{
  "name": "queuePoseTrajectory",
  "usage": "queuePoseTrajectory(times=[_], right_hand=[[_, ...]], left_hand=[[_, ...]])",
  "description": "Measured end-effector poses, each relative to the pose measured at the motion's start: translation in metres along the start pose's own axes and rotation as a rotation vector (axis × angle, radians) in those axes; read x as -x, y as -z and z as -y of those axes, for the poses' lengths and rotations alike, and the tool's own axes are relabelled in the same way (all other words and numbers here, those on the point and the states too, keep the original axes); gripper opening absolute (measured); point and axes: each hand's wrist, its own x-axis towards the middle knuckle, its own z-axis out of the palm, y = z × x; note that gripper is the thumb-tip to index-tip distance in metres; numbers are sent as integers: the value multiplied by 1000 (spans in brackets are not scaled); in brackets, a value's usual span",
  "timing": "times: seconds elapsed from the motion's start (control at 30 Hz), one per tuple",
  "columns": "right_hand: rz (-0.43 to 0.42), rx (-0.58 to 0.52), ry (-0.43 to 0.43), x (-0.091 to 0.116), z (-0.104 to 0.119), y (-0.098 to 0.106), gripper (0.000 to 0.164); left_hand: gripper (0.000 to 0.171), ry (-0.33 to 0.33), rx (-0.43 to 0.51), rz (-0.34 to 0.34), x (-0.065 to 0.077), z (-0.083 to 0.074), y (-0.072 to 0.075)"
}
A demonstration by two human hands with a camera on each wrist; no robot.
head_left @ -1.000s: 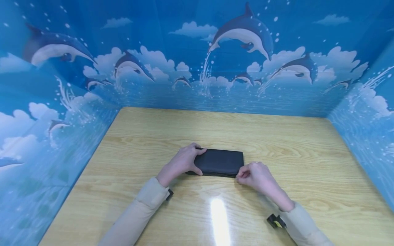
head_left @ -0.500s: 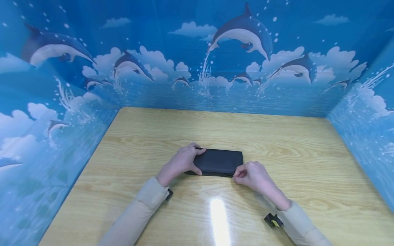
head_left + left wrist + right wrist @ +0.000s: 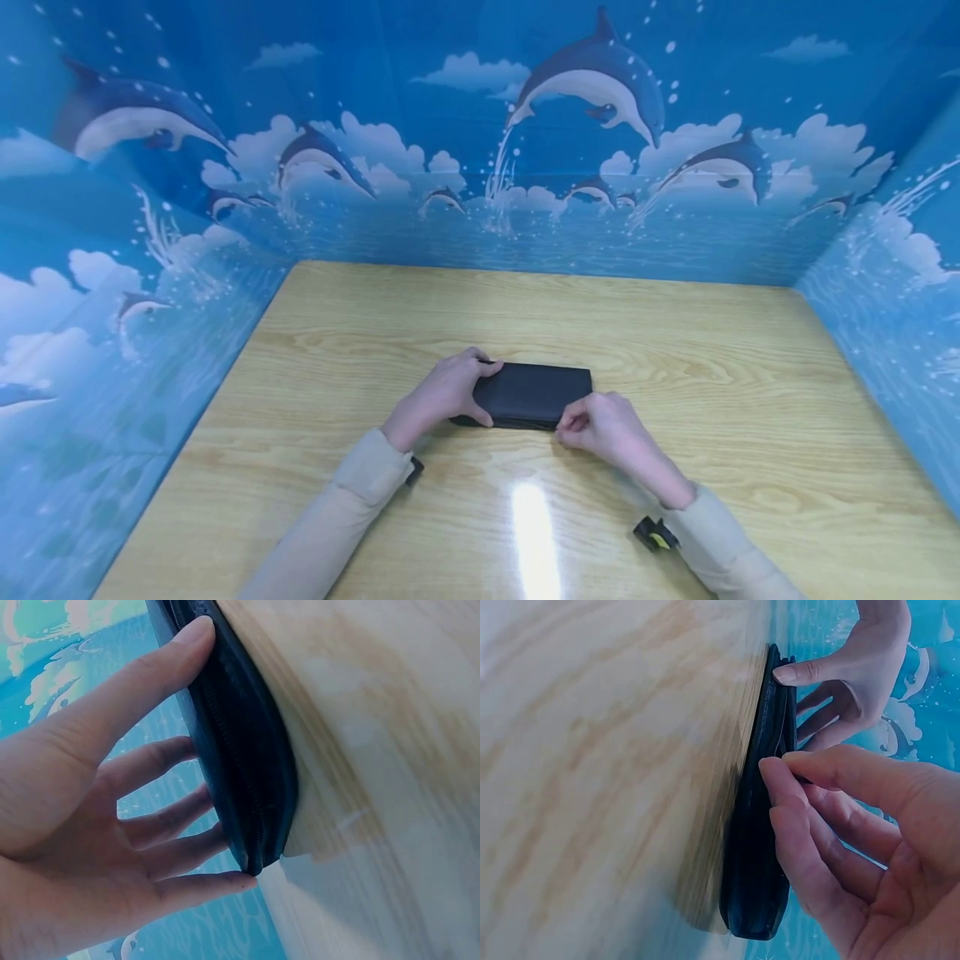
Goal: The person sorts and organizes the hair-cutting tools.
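Observation:
A flat black zippered wallet (image 3: 536,392) lies on the wooden table, its long zipped side facing me. My left hand (image 3: 444,390) grips its left end, thumb on the near edge and fingers along the far side. In the left wrist view, the zipper (image 3: 225,724) runs along the edge beside that thumb. At the near edge, toward the right end, my right hand (image 3: 607,427) pinches the zipper pull between thumb and index finger. The fingertips (image 3: 776,769) hide most of the pull in the right wrist view; the zipper teeth (image 3: 781,739) show just beyond them.
Wood-grained table (image 3: 660,333) surrounds the wallet. Blue dolphin-printed sheets (image 3: 465,125) stand along the back and both sides. A bright light reflection lies on the table in front.
My right hand has slid left along the wallet's near edge, away from the right corner. The left hand and the wallet have stayed practically in place.

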Motion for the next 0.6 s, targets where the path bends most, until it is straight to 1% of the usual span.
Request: queuePoseTrajectory(times=[0.17, 0.27, 0.37, 0.5, 0.6], right_hand=[[17, -45, -7, 0, 1, 0, 17], [31, -79, -20, -1, 2, 1, 17], [37, -88, -41, -1, 4, 1, 17], [37, -107, -65, -3, 6, 0, 17], [33, -120, -45, -6, 8, -3, 17]], left_hand=[[92, -9, -5, 28, -3, 2, 3], [90, -7, -11, 59, -5, 3, 6], [89, 2, -6, 81, -6, 3, 9], [88, 8, 8, 86, -6, 3, 11], [88, 11, 10, 80, -7, 2, 11]])
